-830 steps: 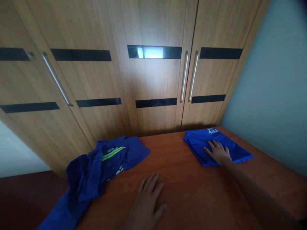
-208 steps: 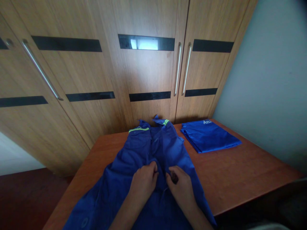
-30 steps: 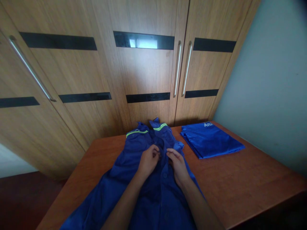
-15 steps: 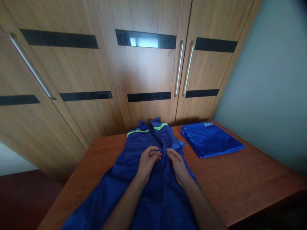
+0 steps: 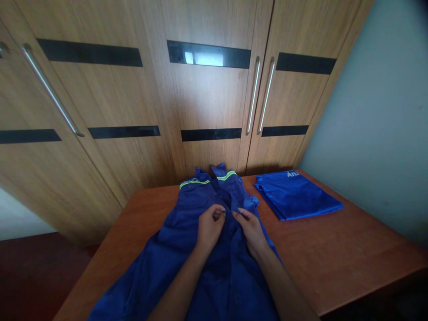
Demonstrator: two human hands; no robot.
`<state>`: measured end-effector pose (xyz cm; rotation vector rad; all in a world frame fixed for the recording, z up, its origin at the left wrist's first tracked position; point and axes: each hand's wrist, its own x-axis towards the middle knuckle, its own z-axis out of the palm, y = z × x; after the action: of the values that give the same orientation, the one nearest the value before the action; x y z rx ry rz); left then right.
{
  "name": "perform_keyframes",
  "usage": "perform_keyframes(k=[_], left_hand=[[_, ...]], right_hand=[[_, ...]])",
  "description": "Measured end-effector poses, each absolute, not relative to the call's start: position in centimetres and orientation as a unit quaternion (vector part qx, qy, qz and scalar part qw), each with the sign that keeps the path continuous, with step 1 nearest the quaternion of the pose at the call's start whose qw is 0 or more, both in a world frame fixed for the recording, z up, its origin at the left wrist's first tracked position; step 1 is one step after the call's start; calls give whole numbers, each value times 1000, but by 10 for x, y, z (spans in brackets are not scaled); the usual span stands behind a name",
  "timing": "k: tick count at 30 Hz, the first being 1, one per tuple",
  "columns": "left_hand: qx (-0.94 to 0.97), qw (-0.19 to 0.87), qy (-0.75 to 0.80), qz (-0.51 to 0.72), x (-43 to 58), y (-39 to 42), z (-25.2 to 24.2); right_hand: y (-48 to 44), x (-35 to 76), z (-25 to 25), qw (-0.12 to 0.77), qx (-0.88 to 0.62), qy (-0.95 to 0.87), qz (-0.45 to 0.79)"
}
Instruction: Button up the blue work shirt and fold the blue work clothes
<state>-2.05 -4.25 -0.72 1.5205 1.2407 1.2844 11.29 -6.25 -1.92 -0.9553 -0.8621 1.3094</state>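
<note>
A dark blue work garment (image 5: 187,232) with a collar, buttons down its front and yellow-green stripes across the chest lies face up, its collar toward the wardrobe. My left hand (image 5: 211,223) pinches the edge of its front opening between thumb and fingers. Close by on the right, my right hand (image 5: 249,225) is closed in a pinch on the facing edge, the placket. The two sets of fingertips are a small gap apart at the middle of the chest. Whatever small part lies between the fingertips is too small to make out.
The garment rests on a reddish-brown wooden table (image 5: 321,258). To its right lies a folded bright blue cloth item (image 5: 297,196) with white lettering. Behind the table stands a wooden wardrobe (image 5: 210,98) with metal handles, and a pale wall (image 5: 377,133) rises at right.
Both hands stay at the same spot on the garment's front, with slight shifts of the fingers. The whole view has moved a little, so everything sits slightly further right.
</note>
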Motion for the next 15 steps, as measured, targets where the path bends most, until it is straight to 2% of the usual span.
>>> perform_keyframes(k=[7,10,15], left_hand=[[663,297,503,467,-24,-45,-3],[669,292,505,460,-24,-45,-5],[677,284,508,451,-23,-44,-8]], right_hand=[[-63,114,-18,638,-404,-361,546],[-64,115,-18,650,-403,-370,527],[-62,113,-20,618,-433,-469,459]])
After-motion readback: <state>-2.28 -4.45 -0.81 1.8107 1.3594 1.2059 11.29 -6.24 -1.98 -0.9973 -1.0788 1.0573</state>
